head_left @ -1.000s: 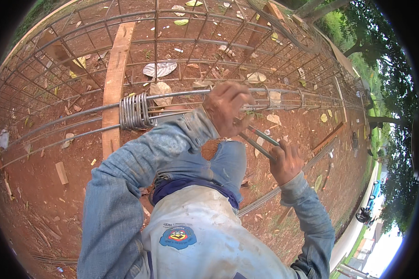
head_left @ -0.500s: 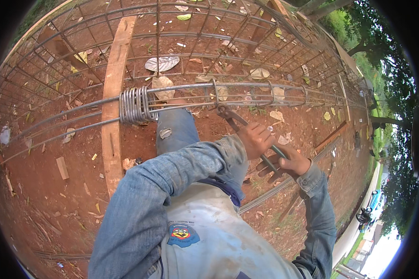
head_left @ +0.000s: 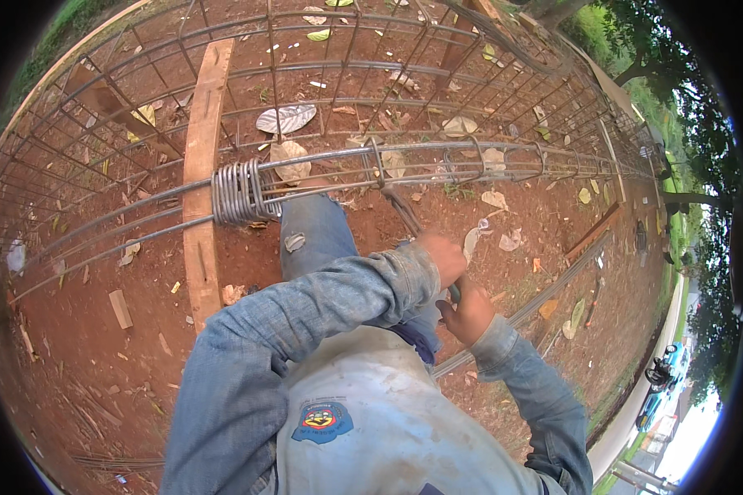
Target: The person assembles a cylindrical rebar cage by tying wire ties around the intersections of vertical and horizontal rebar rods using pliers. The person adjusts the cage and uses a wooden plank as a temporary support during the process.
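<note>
A pair of long-handled pincers (head_left: 403,213) has its jaws at the lower bar of a narrow rebar cage (head_left: 322,153), right by a square stirrup (head_left: 375,162). My left hand (head_left: 441,256) is closed around the handles, a little below the jaws. Farther down, my right hand (head_left: 470,312) is also closed on the handle end, nearly touching the left. Whatever wire the jaws may grip is too small to make out. Left of the pincers, a bunch of stirrups (head_left: 238,192) is stacked tightly on the bars, beside a wooden plank (head_left: 205,124) that supports them.
Beyond the narrow cage stands a wide rebar mesh (head_left: 347,66). My knee (head_left: 314,227) is under the bars. Loose rods (head_left: 520,318) lie on the red soil at right, near a wood strip (head_left: 594,231). Dry leaves (head_left: 287,119) are scattered around. A road with a blue vehicle (head_left: 654,404) runs at far right.
My right hand has moved left and its spread fingers have closed on the handle. The pincers' handles have swung left and now stand steeper; my left hand has shifted slightly down with them.
</note>
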Motion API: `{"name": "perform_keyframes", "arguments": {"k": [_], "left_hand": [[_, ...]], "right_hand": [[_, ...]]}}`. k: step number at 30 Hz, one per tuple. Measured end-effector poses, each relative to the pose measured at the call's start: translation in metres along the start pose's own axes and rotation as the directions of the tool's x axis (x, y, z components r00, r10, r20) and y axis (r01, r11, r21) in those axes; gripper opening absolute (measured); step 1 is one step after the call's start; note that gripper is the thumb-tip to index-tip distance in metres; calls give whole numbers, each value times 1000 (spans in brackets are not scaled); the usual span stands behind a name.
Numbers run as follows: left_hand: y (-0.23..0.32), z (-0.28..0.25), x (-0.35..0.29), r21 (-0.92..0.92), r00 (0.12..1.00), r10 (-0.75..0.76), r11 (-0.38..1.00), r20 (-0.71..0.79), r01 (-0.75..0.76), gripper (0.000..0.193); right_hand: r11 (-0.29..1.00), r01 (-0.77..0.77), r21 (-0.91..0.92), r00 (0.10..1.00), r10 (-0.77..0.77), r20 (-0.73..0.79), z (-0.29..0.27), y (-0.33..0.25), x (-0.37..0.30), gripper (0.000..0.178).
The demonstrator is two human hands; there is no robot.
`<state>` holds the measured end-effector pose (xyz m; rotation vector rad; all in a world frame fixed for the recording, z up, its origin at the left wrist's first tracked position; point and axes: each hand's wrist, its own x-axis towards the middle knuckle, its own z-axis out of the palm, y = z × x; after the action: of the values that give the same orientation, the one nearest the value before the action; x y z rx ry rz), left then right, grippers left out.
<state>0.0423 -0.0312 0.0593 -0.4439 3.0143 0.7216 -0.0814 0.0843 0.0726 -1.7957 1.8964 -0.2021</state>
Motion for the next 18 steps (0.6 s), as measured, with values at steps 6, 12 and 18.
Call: {"name": "perform_keyframes", "arguments": {"k": [6,12,18], "left_hand": [[-13,30,8,141,982,69,989,-177,-45,19],[-23,49,-1,205,733,274,961,-622,-186,17],[-30,49,-17,275,599,388,921,-701,-275,18]], "right_hand": [[990,-13,-142,954,-30,-298,23,3,-8,68],[849,-233,474,973,199,122,-15,-11,-11,72],[-185,-641,745,763,-259,592,12,8,-6,63]]}}
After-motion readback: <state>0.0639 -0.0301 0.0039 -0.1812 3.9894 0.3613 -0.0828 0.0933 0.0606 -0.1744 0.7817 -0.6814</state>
